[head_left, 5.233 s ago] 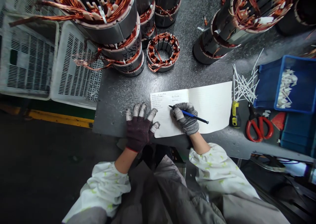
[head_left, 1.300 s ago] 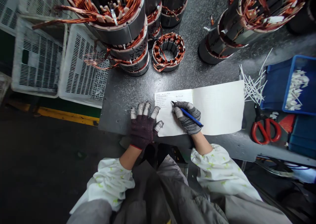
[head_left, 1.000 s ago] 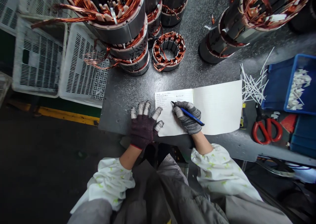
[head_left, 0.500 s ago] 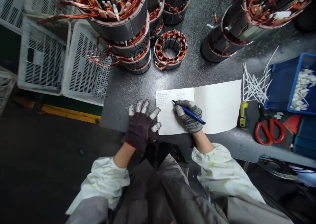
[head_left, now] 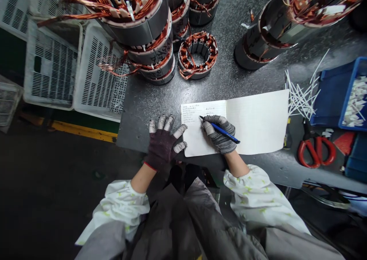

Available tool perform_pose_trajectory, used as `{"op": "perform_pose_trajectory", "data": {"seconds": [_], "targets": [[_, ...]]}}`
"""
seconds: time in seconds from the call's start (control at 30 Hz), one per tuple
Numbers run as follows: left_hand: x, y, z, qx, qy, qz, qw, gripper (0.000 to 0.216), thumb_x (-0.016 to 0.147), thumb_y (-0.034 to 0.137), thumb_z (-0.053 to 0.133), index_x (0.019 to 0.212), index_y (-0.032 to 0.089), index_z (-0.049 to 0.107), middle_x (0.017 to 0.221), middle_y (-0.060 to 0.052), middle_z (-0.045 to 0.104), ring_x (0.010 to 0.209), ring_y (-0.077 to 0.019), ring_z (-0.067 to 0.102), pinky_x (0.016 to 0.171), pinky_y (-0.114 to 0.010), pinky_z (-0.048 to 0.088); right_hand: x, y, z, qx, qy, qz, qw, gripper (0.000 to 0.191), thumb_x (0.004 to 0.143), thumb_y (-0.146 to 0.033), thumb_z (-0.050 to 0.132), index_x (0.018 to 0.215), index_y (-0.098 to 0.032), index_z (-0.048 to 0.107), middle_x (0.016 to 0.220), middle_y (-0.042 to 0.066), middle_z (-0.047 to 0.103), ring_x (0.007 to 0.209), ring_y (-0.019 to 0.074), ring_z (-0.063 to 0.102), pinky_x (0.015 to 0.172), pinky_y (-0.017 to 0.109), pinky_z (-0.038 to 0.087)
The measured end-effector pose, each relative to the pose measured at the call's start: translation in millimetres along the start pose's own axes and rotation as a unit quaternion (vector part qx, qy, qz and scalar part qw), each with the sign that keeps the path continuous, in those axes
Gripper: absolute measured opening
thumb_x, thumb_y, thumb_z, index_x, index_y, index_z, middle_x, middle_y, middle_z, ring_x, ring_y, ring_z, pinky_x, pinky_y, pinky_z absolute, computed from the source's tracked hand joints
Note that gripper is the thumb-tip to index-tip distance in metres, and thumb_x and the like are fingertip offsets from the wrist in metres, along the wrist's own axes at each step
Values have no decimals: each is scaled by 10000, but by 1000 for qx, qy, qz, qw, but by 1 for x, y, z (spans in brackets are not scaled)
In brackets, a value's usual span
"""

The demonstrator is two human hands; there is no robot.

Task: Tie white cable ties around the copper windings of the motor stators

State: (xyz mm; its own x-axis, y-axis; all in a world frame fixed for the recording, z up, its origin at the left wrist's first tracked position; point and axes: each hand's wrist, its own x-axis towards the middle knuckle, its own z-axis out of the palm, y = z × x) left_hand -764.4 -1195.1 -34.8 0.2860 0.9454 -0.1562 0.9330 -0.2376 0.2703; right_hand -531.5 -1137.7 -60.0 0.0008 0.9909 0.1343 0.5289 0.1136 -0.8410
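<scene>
An open notebook (head_left: pixel 255 122) lies on the dark speckled table (head_left: pixel 229 80), with handwriting at the top of its left page. My right hand (head_left: pixel 219 134), in a grey glove, is closed on a blue pen (head_left: pixel 222 129) whose tip touches that left page. My left hand (head_left: pixel 164 143), in a dark glove with taped fingertips, lies flat with fingers spread beside the notebook's left edge, thumb and forefinger touching the paper.
Stacks of copper-wound stators (head_left: pixel 143 26) stand at the back, a single one (head_left: pixel 197 54) nearer and a leaning stack (head_left: pixel 275 26) at right. White cable ties (head_left: pixel 301 97), red-handled scissors (head_left: pixel 315 153) and blue bins (head_left: pixel 344 95) sit right. White slotted crates (head_left: pixel 71 69) are left.
Both hands stay in place on the notebook. The pen tip has barely shifted along the left page. My head has shifted slightly, so the scene moves a little in view.
</scene>
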Motion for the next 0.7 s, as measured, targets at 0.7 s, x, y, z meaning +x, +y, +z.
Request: {"op": "perform_pose_trajectory", "data": {"seconds": [0.7], "targets": [[14,-1,0,8,3,-5,1000,640,956,636,541,1532,361,501,1693,-136,334,1575,-425,239,1243,-713,71,-1,2,0,6,1,-10,1000,125,888,-330,695,980,-263,747,965,30,808,864,217,775,824,379,665]]}}
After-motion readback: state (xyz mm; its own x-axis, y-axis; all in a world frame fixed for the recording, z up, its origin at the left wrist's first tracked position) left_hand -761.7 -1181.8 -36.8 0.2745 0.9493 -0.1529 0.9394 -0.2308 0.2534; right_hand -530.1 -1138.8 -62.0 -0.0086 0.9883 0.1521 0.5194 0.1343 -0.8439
